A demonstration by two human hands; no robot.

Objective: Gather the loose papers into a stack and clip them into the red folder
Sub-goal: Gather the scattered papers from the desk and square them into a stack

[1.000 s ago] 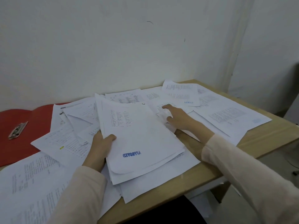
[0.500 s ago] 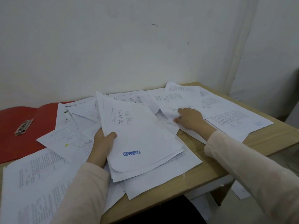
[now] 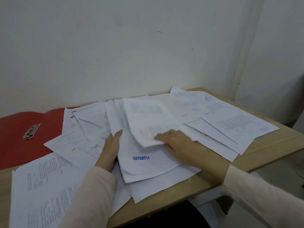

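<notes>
Head view: a wooden desk [image 3: 271, 145] against a pale wall, strewn with printed papers. At centre, the left hand [image 3: 109, 151] grips the left edge of a gathered stack [image 3: 148, 163], its visible sheet stamped "APPROVED" in blue. The right hand [image 3: 178, 143] pinches a blurred sheet [image 3: 148, 120] at its near edge, over the stack. The open red folder [image 3: 18, 137] lies far left, its metal clip [image 3: 31, 132] bare; papers overlap its right side. More loose sheets [image 3: 230, 122] lie far right, and a large one [image 3: 46, 191] near left. To do this step well, lay the sheet square on the stack, edges matched, while the left hand steadies the pile against sliding.
</notes>
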